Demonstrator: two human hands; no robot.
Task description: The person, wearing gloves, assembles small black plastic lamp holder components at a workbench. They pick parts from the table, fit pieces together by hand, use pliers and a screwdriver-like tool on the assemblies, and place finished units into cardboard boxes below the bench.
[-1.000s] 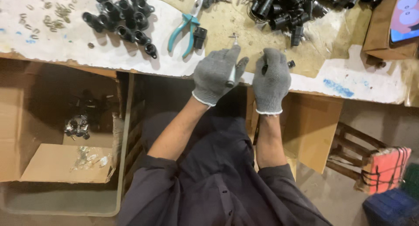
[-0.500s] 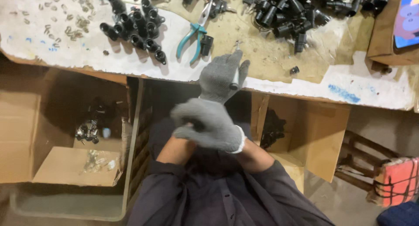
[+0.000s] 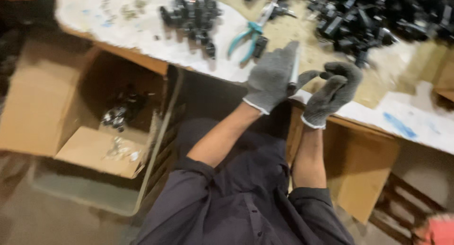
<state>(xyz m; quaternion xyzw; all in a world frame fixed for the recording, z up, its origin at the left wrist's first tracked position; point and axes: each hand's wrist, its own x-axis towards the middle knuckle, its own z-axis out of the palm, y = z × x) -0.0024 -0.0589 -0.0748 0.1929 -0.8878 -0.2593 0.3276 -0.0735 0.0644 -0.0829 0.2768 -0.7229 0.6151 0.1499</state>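
Back from the lap, the right hand (image 3: 332, 91) rose empty beside the left hand (image 3: 274, 77), which gripped a slim metal rod (image 3: 294, 67) pointing upright over the paint-stained bench (image 3: 142, 32); cardboard boxes (image 3: 61, 107) stood below.

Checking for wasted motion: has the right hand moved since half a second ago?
Yes. The right hand was down over the lap, below the workbench edge; now it is raised to that edge, beside the left hand, which holds a slim tool.

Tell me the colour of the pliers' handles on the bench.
Teal, seen in the head view: the pliers lie on the bench beyond the left hand.
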